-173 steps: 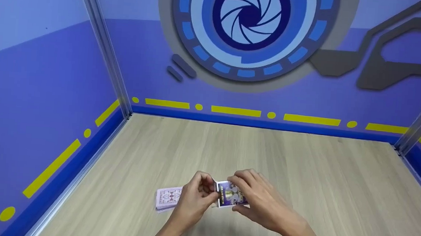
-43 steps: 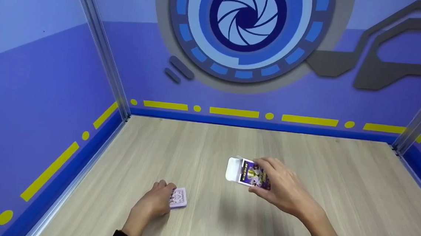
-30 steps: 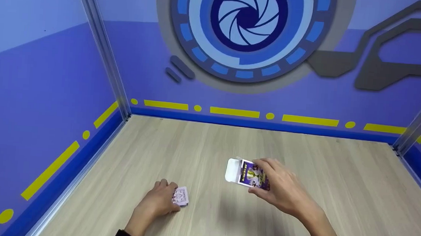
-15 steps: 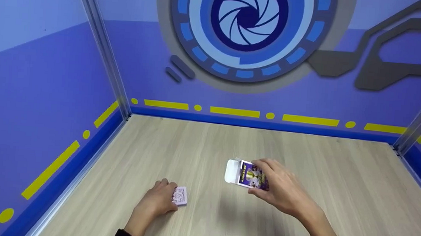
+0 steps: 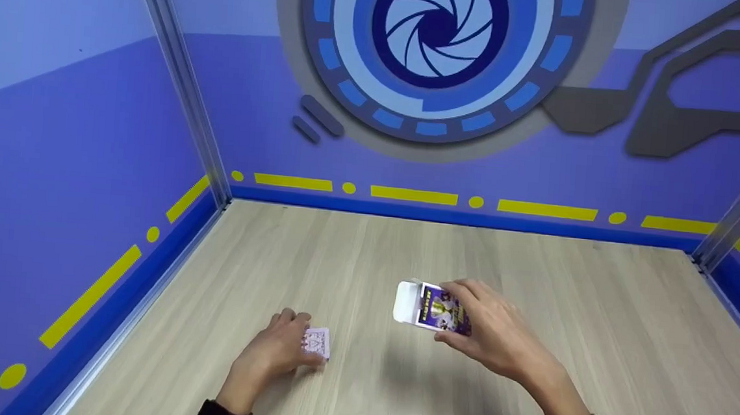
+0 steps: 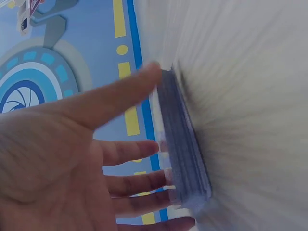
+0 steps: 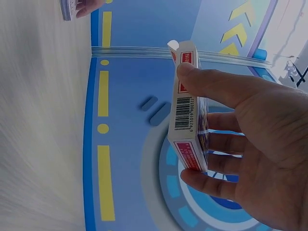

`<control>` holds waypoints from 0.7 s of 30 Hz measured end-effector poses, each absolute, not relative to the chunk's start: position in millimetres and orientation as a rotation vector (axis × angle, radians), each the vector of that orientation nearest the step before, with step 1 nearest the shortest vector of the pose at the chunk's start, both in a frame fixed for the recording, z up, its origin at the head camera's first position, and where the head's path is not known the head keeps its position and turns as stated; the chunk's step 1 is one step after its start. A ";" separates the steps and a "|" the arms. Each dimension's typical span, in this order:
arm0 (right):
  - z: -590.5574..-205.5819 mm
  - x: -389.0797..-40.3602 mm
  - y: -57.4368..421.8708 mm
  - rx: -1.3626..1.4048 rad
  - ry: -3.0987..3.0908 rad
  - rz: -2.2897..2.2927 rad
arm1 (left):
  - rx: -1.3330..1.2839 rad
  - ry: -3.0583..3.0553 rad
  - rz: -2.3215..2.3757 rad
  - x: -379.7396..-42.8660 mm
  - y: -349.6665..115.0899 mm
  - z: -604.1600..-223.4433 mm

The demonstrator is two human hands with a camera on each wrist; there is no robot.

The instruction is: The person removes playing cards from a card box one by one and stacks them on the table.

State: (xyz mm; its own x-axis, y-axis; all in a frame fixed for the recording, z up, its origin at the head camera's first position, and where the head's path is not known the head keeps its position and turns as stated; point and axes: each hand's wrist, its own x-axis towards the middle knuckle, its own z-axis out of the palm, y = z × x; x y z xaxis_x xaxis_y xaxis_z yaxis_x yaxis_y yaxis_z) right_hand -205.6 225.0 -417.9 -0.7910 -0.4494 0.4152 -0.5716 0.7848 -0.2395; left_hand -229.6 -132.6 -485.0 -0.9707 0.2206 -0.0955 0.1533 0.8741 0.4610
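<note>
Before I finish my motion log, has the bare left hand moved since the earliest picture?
Yes, leftward: the bare left hand was roughly below the second round yellow dot from the left on the blue back wall; now lies left of it.

wood-grain tabletop (image 5: 565, 306) | blue back wall (image 5: 234, 107) | round emblem (image 5: 437, 30) | metal posts (image 5: 182, 82)

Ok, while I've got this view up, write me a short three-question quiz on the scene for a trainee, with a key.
1. Which hand holds the card box?
2. True or false: the box's white end flap stands open.
3. Pick one. Nearest the left hand is: A) the box's barcode, B) the deck of cards, C) the round wall print.

Key:
1. The right hand.
2. True.
3. B.
</note>
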 end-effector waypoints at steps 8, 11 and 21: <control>-421.7 -204.7 218.1 0.844 -2.632 0.516 | 0.457 3.275 0.868 -228.2 -120.4 -471.8; -423.0 -204.0 215.9 0.859 -2.624 0.513 | 0.626 3.341 1.089 -221.6 -104.2 -462.8; -424.8 -199.0 204.5 0.917 -2.632 0.516 | 0.914 2.850 1.747 -189.3 -51.1 -446.8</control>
State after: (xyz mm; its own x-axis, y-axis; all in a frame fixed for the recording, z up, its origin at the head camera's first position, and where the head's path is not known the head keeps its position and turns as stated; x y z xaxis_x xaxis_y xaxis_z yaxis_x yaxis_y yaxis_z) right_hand -199.0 204.5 -424.8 -0.7486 -0.5320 0.3958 -0.6420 0.7306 -0.2323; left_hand -189.3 -51.1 -446.8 -0.8124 0.2623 0.5208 0.5831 0.3691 0.7237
